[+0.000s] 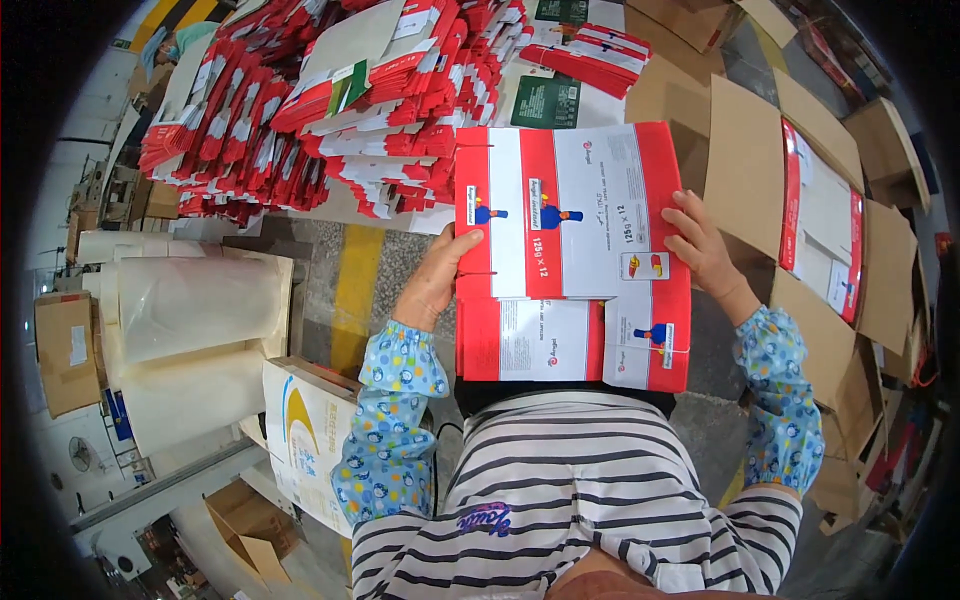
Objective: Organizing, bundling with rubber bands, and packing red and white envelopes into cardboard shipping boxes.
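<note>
In front of my body I hold a flattened red-and-white printed carton point(600, 215), upper face toward me, with more folded red-and-white panels showing along its lower part. Whether it is one carton or a stack, I cannot tell. My left hand point(437, 270) grips the left edge, its thumb on the face. On the right edge, my right hand point(705, 250) has its fingers curled over the top side. Both forearms wear blue patterned sleeve covers. Beyond the left hand, big piles of similar flattened cartons point(400, 75) lie on a table.
An open brown cardboard box point(745, 160) at the right holds red-and-white cartons point(822, 220). Large pale rolls or wrapped bundles point(200, 305) stand at the left, near a white printed box point(305, 440). A small red carton stack point(590, 60) and green cartons point(546, 102) lie at the table's far end.
</note>
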### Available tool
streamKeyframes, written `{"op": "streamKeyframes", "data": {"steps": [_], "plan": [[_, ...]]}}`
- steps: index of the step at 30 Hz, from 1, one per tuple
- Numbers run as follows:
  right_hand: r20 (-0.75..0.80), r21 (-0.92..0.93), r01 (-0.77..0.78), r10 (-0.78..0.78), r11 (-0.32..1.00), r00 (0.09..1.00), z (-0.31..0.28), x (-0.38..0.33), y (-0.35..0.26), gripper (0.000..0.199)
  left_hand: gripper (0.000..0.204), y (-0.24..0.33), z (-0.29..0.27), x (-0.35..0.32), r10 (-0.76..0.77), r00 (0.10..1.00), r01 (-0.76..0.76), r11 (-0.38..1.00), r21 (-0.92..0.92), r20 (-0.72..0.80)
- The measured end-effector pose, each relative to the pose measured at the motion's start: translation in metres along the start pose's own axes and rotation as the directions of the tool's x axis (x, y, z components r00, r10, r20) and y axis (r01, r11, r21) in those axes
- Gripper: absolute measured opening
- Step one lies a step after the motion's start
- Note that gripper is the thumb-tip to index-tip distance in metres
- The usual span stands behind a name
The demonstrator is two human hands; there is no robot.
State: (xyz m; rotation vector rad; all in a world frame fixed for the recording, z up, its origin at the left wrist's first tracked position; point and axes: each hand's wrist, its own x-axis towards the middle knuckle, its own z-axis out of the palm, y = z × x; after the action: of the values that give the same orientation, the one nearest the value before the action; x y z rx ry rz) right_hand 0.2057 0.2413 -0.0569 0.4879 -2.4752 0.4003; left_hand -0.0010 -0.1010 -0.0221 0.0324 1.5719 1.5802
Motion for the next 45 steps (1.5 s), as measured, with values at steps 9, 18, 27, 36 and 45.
{"op": "streamKeyframes", "data": {"steps": [9, 18, 27, 36, 45], "plan": [[0.218, -0.319, -0.042, 0.117, 0.947, 0.969, -0.024, -0.012, -0.022, 0.033, 0.052, 0.003, 0.009, 0.0, 0.03, 0.998, -0.033, 0.998, -0.049, -0.05], [0.39, 0.551, -0.831, 0.903, -0.072, 0.18, 0.008, -0.023, -0.058, 0.076, 0.062, 0.005, -0.008, -0.001, 0.017, 1.0, -0.014, 0.98, 0.197, -0.012], [0.401, 0.645, -0.748, 0.902, -0.155, 0.158, 0.016, -0.005, -0.067, 0.066, 0.054, 0.0, 0.012, 0.002, 0.022, 0.996, -0.018, 0.999, 0.039, -0.089], [0.333, 0.808, -0.554, 0.932, -0.203, 0.145, 0.001, 0.017, -0.067, 0.044, 0.054, 0.026, 0.04, 0.0, 0.163, 0.973, -0.177, 0.982, -0.073, -0.164], [0.006, 0.851, -0.438, 0.83, 0.288, 0.558, -0.121, 0.059, -0.078, 0.078, 0.043, 0.068, -0.008, -0.017, 0.674, 0.73, -0.667, 0.739, 0.098, -0.117]]}}
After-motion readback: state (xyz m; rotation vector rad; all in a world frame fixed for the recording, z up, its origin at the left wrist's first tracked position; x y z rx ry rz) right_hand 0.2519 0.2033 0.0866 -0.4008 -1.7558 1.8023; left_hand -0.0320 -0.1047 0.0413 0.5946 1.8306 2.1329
